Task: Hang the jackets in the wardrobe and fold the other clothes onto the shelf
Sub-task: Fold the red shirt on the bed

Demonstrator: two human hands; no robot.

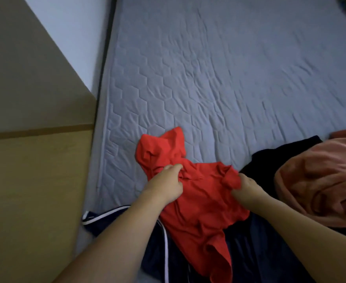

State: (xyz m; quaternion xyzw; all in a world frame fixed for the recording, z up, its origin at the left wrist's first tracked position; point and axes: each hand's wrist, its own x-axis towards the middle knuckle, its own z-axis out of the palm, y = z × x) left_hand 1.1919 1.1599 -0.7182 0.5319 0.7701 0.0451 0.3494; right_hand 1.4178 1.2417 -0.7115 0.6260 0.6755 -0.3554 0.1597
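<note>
Shirt [196,193], red, long axis toward us on bed [229,68]; we grip it, left hand [166,184], right hand [247,187], at far end.

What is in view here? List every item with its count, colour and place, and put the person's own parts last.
red shirt: one, red, crumpled on the near part of the mattress, lying partly over the navy garment.
navy garment: one, dark navy with white stripes, near edge of the mattress under the red shirt.
black garment: one, black, right of the red shirt, partly under the pink garment.
pink garment: one, salmon pink, bunched at the right edge.
mattress: one, pale grey, quilted, fills most of the view.
wooden panel: one, light brown, left of the mattress.
left hand: one, grip on the red shirt.
right hand: one, grip on the red shirt.
</note>
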